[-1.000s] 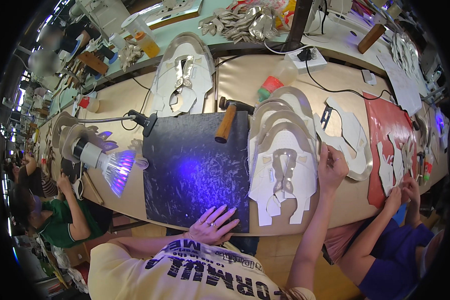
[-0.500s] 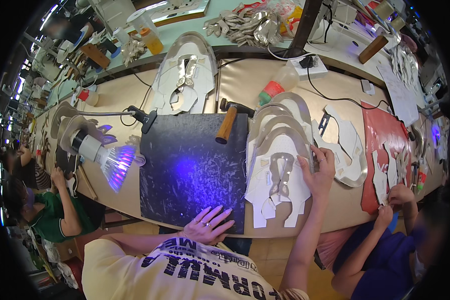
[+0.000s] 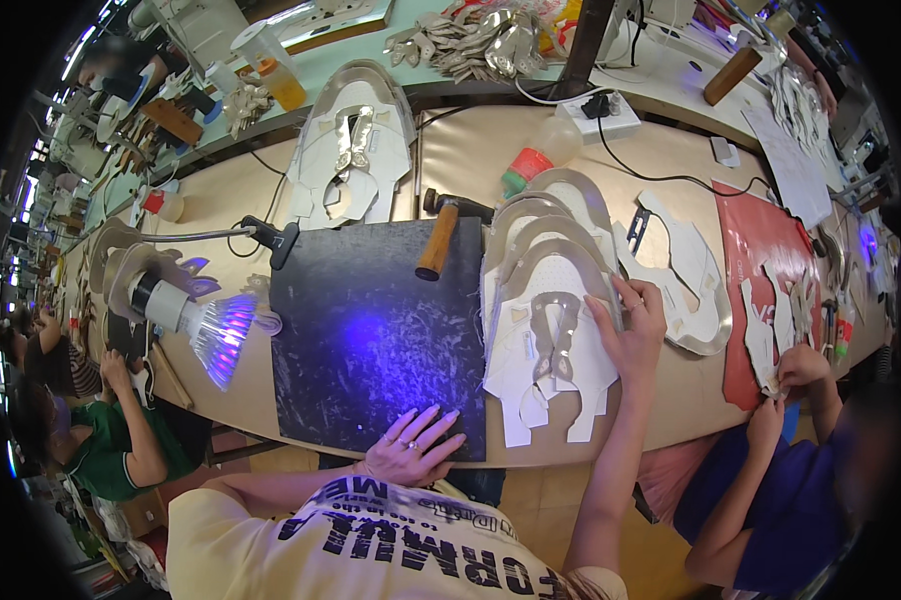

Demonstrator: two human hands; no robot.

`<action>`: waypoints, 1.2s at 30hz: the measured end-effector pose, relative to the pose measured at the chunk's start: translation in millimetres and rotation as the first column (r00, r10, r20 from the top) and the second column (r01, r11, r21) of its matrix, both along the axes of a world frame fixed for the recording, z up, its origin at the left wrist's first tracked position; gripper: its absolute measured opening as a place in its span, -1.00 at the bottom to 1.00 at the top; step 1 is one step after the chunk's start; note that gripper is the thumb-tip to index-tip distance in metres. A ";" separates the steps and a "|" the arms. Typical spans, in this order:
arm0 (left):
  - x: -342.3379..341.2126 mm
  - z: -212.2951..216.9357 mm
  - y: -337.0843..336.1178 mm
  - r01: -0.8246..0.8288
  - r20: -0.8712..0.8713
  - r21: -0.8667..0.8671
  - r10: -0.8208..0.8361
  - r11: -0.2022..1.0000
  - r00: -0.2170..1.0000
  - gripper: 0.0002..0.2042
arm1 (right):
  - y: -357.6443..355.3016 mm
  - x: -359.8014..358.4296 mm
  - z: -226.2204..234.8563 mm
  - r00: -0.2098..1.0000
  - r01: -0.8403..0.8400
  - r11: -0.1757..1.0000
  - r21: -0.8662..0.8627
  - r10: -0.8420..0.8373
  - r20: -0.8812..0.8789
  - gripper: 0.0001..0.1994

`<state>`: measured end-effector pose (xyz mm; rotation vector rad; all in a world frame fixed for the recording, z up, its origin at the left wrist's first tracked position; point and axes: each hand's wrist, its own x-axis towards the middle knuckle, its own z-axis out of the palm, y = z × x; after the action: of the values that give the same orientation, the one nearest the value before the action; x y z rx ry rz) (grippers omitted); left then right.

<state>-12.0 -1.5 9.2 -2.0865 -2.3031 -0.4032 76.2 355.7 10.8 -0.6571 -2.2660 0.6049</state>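
Two bare hands, one overlapping stack of shoe-upper pieces (image 3: 514, 375), and assorted bench goods on a tan table (image 3: 461, 150).

Writing: large dark block capitals, with smaller lines above them, ran across the wearer's pale yellow shirt (image 3: 401, 555). Pale printed characters marked a red sheet (image 3: 756, 260) at the right, partly covered by white cut pieces (image 3: 761, 330). One small printed label (image 3: 528, 345) sat on the topmost upper; its print was too small to read. One clear bottle (image 3: 551, 150) with a red band lay tilted beyond the stack.

Left hand (image 3: 411, 450): palm down, fingers extended and slightly parted, a ring on one finger; grasping nothing, it rested on the near edge of a black mat (image 3: 316, 330). Its forearm entered low from the left.

Right hand (image 3: 633, 335): thumb on the topmost upper, fingers bent at the stack's right edge, also ringed; whether it pinched or merely touched could not be told. Its forearm rose from the lower edge.

Stack: white, with grey-beige curved bands, fanned away from the wearer, just right of the mat.

Adjacent: one wooden-handled hammer (image 3: 438, 240) at the mat's far right corner; one lit lamp (image 3: 221, 335) at its left; one single upper (image 3: 693, 260) right of the stack.
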 end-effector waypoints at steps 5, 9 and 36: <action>1.8 -1.2 -0.3 -0.018 0.009 -0.004 0.018 1.000 1.000 -0.57 | -0.7 -0.8 -0.6 0.998 -0.020 0.989 -0.146 0.012 -0.060 -0.61; 3.7 -0.8 0.7 -0.040 0.003 -0.015 0.040 0.999 0.999 -0.58 | 2.3 -1.2 -6.5 0.998 -0.004 0.996 -0.084 -0.001 -0.057 -0.66; 6.9 1.0 3.9 -0.051 0.034 0.040 0.050 0.998 0.998 -0.55 | -67.0 82.8 -16.6 0.604 0.480 0.612 -0.628 -0.750 -0.270 -0.83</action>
<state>-5.1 2.3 10.2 -2.0139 -2.3398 -0.4828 158.9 288.7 -5.8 -1.3211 -1.2036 0.8681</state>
